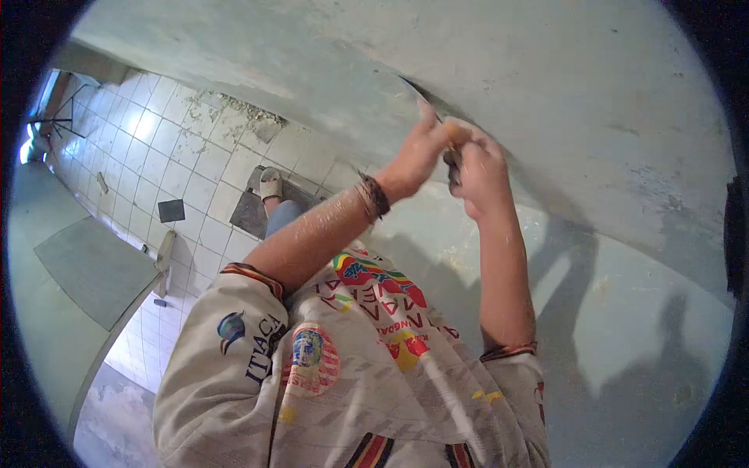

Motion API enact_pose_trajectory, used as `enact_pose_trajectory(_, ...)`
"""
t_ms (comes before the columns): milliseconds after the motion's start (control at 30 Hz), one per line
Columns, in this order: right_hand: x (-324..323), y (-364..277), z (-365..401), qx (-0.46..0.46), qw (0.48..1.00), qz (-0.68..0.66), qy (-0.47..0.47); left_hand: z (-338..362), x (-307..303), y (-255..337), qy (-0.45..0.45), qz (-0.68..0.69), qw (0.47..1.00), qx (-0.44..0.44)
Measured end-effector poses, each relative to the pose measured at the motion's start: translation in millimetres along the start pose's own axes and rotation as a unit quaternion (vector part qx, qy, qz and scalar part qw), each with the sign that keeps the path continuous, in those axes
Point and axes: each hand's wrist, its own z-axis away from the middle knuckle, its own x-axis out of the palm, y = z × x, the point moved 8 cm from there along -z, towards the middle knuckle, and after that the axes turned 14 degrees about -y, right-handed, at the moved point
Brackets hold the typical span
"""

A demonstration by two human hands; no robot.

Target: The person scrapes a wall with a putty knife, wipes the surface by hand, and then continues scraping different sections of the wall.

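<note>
My right hand (485,168) is closed round the dark handle of a scraper (452,165). Close against it, my left hand (421,152) grips the same tool from the other side, one finger stretched up towards the blade. The thin dark blade lies at the pale, patchy wall (546,70), above my fingers. Most of the tool is hidden by both hands. A dark bracelet (374,196) circles my left wrist, and whitish dust and flecks cover both forearms.
White floor tiles (199,187) lie below to the left, with flaked debris (234,113) along the wall. My sandalled foot (271,184) is by a dark slab (248,214). A dark square piece (171,210) lies farther left. A smooth pale green surface (640,351) spreads at right.
</note>
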Motion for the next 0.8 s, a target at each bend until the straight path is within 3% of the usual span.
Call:
enact_pose_trajectory(67, 11, -4, 1, 0.027, 0.999, -0.015, -0.021, 6, -5, 14, 0.017, -0.052, 0.998, 0.04)
enact_pose_trajectory(200, 16, -23, 21, 0.017, 0.999, -0.016, 0.027, 10, 0, 21, 0.055, 0.029, 0.998, 0.003)
enact_pose_trajectory(267, 14, -25, 10, 0.019, 0.999, 0.012, 0.031, 6, -5, 37, -0.003, -0.156, 0.985, 0.071)
enact_pose_trajectory(300, 13, -19, 3, 0.03, 0.999, 0.025, 0.038, 3, -7, 27, -0.005, 0.01, 0.999, 0.032)
enact_pose_trajectory(400, 30, -18, 7, 0.049, 0.996, 0.073, 0.013, 10, -27, 9, 0.022, -0.066, 0.998, -0.009)
enact_pose_trajectory(467, 43, 2, -3, 0.05, 0.995, 0.091, -0.009, 27, -37, 13, 0.065, 0.012, 0.997, -0.043)
enact_pose_trajectory(533, 59, 19, -11, 0.07, 0.99, 0.119, 0.019, 43, -74, 0, 0.159, 0.063, 0.981, -0.091)
enact_pose_trajectory(600, 78, 51, -41, 0.055, 0.98, 0.189, -0.018, 60, -125, -20, 0.19, 0.047, 0.975, -0.102)
enact_pose_trajectory(667, 125, 54, -62, -0.046, 0.941, 0.317, -0.113, 87, -166, -38, 0.21, 0.088, 0.967, -0.111)
enact_pose_trajectory(733, 162, 72, -86, 0.005, 0.943, 0.297, -0.152, 115, -208, -52, 0.245, 0.112, 0.955, -0.125)
enact_pose_trajectory(800, 200, 92, -114, 0.004, 0.912, 0.344, -0.225, 147, -250, -46, 0.261, -0.052, 0.952, -0.153)
